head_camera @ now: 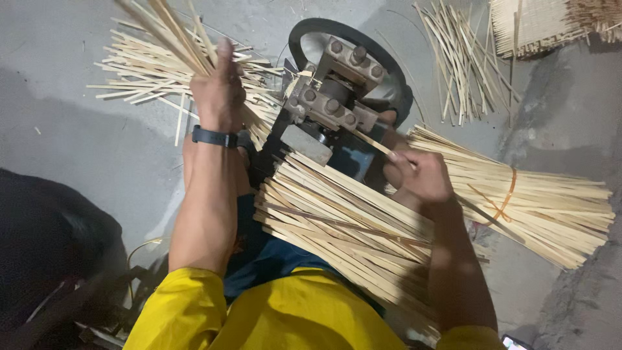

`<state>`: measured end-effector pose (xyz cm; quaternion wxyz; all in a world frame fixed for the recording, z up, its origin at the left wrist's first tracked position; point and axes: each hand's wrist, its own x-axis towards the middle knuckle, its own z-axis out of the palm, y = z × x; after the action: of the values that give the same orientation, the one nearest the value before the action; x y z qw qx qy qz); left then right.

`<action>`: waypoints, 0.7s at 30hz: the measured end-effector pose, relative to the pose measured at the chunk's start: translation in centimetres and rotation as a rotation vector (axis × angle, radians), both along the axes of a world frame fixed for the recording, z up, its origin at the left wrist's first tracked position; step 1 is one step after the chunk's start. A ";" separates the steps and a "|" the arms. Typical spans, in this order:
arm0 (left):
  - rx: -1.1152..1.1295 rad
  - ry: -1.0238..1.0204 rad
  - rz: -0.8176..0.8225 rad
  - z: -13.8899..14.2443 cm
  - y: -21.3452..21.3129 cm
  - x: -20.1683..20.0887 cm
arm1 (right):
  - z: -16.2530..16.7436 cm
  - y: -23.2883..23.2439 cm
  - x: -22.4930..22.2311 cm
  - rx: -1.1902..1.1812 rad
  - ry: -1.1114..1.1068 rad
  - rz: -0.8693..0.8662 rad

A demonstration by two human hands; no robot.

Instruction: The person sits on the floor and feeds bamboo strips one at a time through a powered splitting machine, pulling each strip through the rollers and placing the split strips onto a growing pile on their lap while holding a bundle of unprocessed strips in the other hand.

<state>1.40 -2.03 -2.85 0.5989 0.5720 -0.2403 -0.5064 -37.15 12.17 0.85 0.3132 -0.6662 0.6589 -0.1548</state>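
Head view: left hand (219, 91) grips a fistful of strips (170, 29); right hand (420, 176) pinches one strip (374, 141) at the machine (337, 97).

Pale, matt bamboo strips (337, 214), dry and splintery at the edges, lie against a dull grey metal machine (334, 97) with worn bolts and a smooth black wheel rim (324, 27). The floor (78, 142) is rough grey concrete. A matt black wristband (214, 137) and bright yellow cloth sleeves (188, 311) show.
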 end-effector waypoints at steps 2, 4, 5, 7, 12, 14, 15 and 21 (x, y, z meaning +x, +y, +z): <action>0.041 -0.089 -0.077 0.2 0.4 -0.8 | -0.1 -0.6 1.5 0.004 -0.049 -0.045; -0.030 -0.118 -0.122 0.5 0.6 -1.6 | -0.2 -1.0 2.5 -0.056 -0.079 -0.044; -0.066 -0.133 -0.143 0.6 0.8 -1.9 | -0.2 -1.0 2.7 -0.119 -0.084 -0.019; -0.054 -0.080 -0.133 1.0 1.0 -2.5 | -0.3 -1.1 2.7 -0.116 -0.082 -0.024; -0.026 0.035 -0.191 1.9 1.3 -2.7 | -1.3 0.7 0.5 0.062 -0.144 -0.126; -0.086 0.075 -0.191 2.1 1.3 -2.7 | -2.6 2.4 0.1 -0.048 -0.096 -0.011; -0.082 0.082 -0.178 2.1 1.2 -2.8 | -3.3 3.4 0.1 -0.104 -0.072 0.045; -0.090 0.126 -0.124 1.2 0.7 -2.5 | -4.0 5.1 -0.7 0.105 -0.266 0.088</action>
<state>-1.09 -1.35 -1.63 0.6052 0.4956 -0.2597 -0.5663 -37.82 17.26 -3.16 0.4385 -0.6507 0.5890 -0.1934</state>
